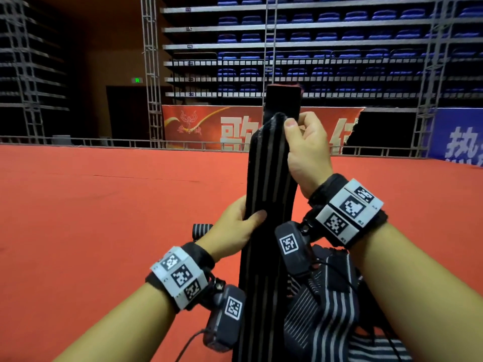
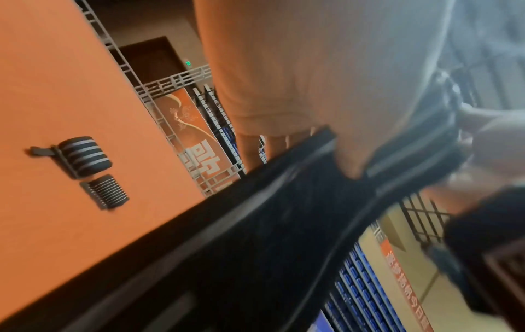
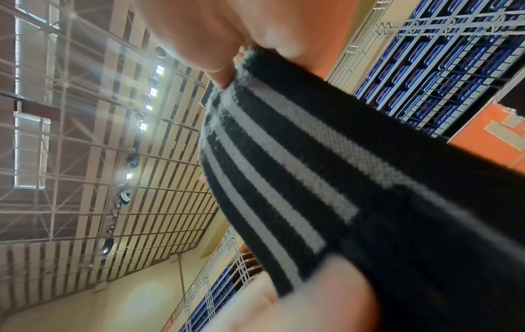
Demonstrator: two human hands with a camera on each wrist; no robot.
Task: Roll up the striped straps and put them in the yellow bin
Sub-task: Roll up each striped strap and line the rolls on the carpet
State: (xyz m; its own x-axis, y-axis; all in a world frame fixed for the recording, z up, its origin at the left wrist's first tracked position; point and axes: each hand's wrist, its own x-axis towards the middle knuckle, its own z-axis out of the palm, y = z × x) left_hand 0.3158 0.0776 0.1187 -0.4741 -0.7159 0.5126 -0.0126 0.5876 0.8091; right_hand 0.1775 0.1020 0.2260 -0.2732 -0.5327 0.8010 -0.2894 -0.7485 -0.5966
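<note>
Head view is showing one striped strap (image 1: 270, 184) being held upright and stretched between both hands, probably so that it is hanging flat and the rolling can begin at its top end. The right hand (image 1: 305, 150) is pinching the upper end, thumb curled on the fabric; the left hand (image 1: 234, 231) is gripping the strap lower down, fingers wrapped around it. Two rolled straps (image 2: 85, 157) are lying on the red floor (image 1: 104, 205), just beside each other. More loose straps (image 1: 329, 304) are lying below the right wrist. I am not seeing the yellow bin in any view.

A red carpet (image 1: 104, 218) runs to truss railing (image 1: 78, 142), banners (image 1: 209, 126) and blue seats (image 1: 326, 37).
</note>
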